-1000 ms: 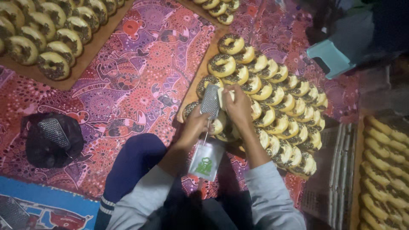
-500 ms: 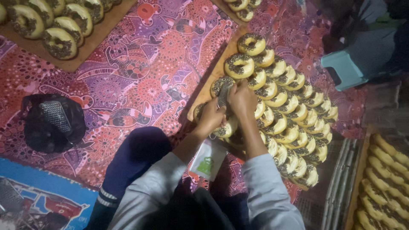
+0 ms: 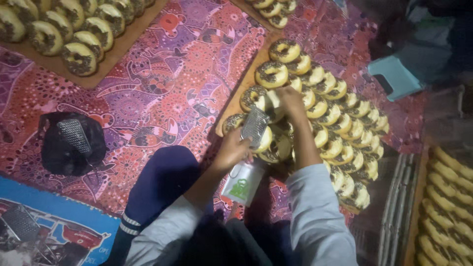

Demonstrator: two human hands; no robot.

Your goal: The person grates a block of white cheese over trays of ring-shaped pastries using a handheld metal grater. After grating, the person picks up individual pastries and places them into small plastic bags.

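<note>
Two hands at work, one head view. Left hand is clamped on a small metal grater, held over the doughnuts; a white tag with a green mark dangles below it. Right hand rests fingers-down on a doughnut, can't tell what it's pinching. Four wooden boards in sight: the middle board carries a few dozen chocolate-sprinkled doughnuts in overlapping rows, packed to its edges. Another board sits upper left, also loaded. Two more graters: one on a black bag, one bottom left. Open patterned cloth between the boards.
</note>
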